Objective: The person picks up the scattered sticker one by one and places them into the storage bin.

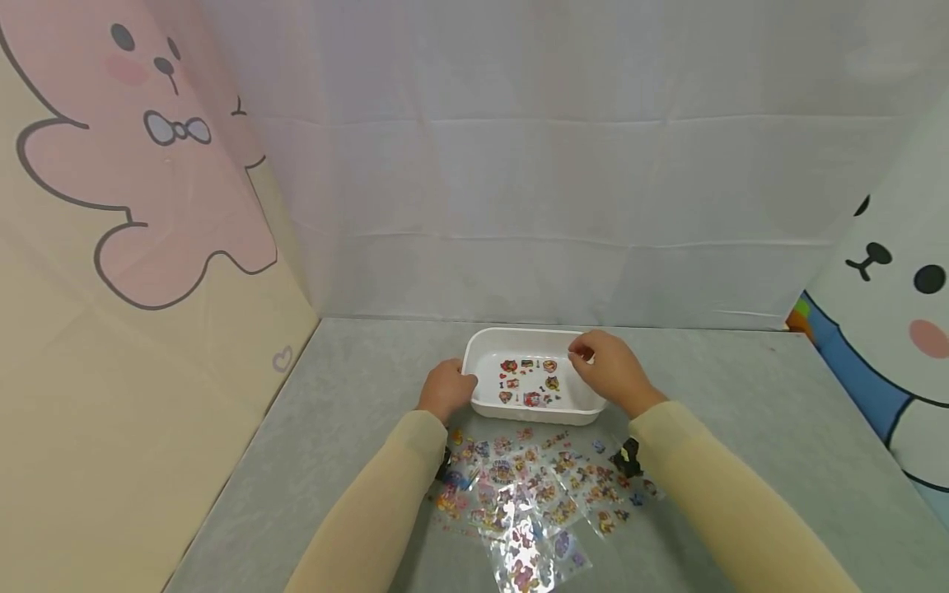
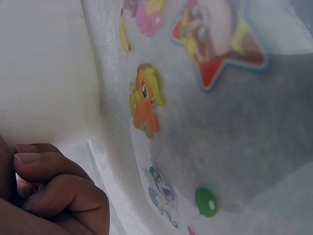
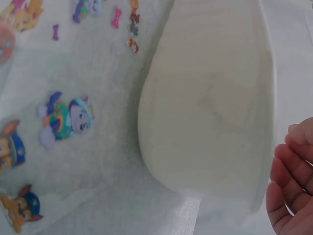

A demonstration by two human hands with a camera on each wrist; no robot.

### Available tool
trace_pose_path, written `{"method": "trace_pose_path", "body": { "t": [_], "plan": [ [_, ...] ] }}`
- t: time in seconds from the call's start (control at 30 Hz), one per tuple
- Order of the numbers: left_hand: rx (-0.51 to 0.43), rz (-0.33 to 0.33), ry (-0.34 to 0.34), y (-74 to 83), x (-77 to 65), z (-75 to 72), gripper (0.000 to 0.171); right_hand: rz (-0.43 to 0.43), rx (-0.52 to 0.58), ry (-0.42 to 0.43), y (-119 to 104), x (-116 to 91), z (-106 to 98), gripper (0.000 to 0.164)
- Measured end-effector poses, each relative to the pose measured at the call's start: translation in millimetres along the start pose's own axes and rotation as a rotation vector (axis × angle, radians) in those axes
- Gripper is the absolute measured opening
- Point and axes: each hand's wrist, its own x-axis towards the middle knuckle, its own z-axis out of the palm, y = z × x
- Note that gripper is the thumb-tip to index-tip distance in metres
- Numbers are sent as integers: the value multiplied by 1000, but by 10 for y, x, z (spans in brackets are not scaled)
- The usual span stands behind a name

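Note:
A white plastic tray (image 1: 493, 408) stands on the grey table, tilted slightly in the head view. My left hand (image 1: 447, 389) grips its left side, thumb over the rim; in the left wrist view the fingers (image 2: 68, 188) are curled beside the white wall. Several small cartoon stickers (image 1: 532, 399) lie on the tray's floor. My right hand (image 1: 610, 369) is over the tray's right end, thumb and forefinger bent toward each other. In the right wrist view its fingertips (image 3: 283, 171) are right by the rim; I cannot tell whether they pinch anything.
Clear sticker sheets (image 1: 519, 486) with many cartoon figures lie overlapping in front of the tray, under my forearms. Grey tabletop (image 1: 741, 428) extends to both sides. A white curtain (image 1: 519, 206) hangs behind, with printed cartoon-animal cloths (image 1: 178, 206) at the sides.

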Motion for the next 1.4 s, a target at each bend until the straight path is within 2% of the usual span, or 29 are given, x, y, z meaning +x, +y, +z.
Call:
{"method": "trace_pose_path", "body": {
  "t": [0.4, 0.7, 0.87, 1.07, 1.4],
  "plan": [
    [2, -8, 1, -19, 24, 17, 35, -21, 119, 104, -83, -158, -20, 10],
    [-8, -12, -3, -14, 13, 10, 35, 102, 167, 190, -141, -371, -50, 13],
    [-5, -10, 0, -11, 5, 3, 35, 128, 221, 240, -185, -512, -94, 14],
    [-14, -12, -5, -6, -6, 3, 36, 128, 230, 250, -197, -671, -112, 12],
    [-18, -2, -1, 15, -45, -19, 36, 210, 233, 278, -219, -926, -117, 11]
  ]
}}
